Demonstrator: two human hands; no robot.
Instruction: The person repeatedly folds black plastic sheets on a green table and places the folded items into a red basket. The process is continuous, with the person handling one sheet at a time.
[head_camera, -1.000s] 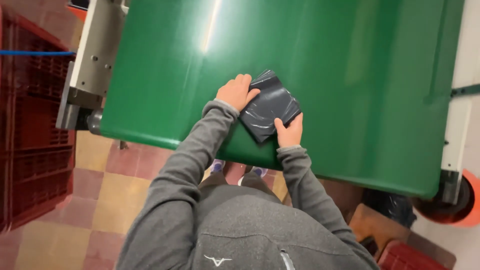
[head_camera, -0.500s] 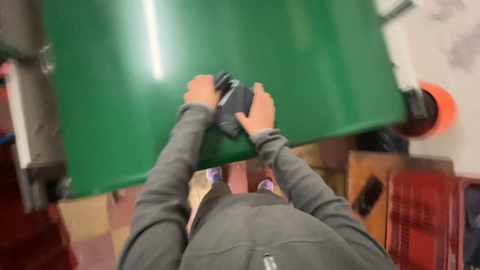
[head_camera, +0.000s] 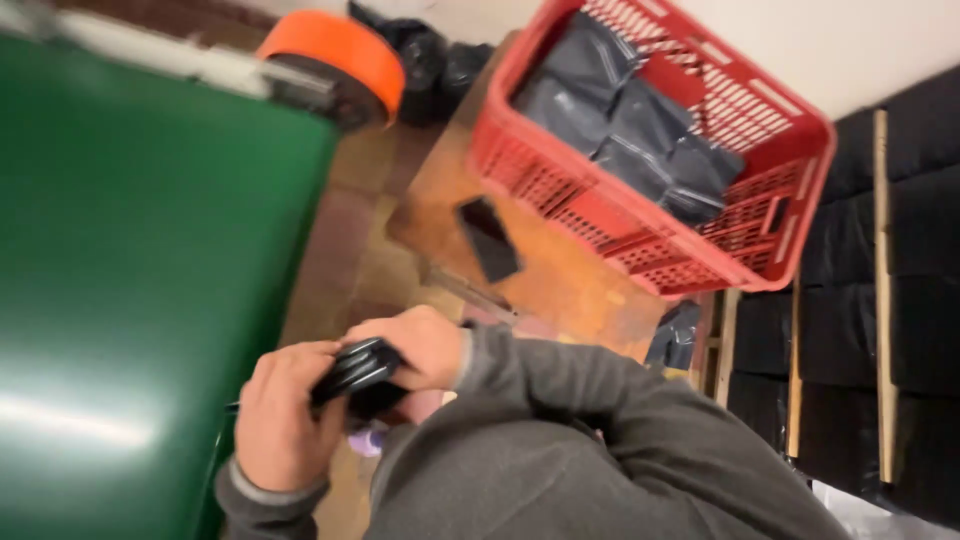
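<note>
Both hands grip one folded black plastic packet (head_camera: 352, 372) in front of my chest, off the edge of the green table (head_camera: 130, 280). My left hand (head_camera: 282, 415) clasps it from below and the left. My right hand (head_camera: 420, 345) closes over its upper right end. The packet is glossy and rolled tight between the palms. My grey sleeves (head_camera: 560, 390) cover both forearms.
A red plastic crate (head_camera: 760, 240) holding several black packets (head_camera: 625, 120) sits on a brown wooden stand (head_camera: 560, 280) to the right. A flat black object (head_camera: 490, 238) lies on that stand. An orange wheel (head_camera: 335, 55) is at the table's far end. Black stacks (head_camera: 920, 300) line the right wall.
The packet was lying on the green table under both hands; now it is lifted off and held folded at my chest. My view has swung right toward the red crate.
</note>
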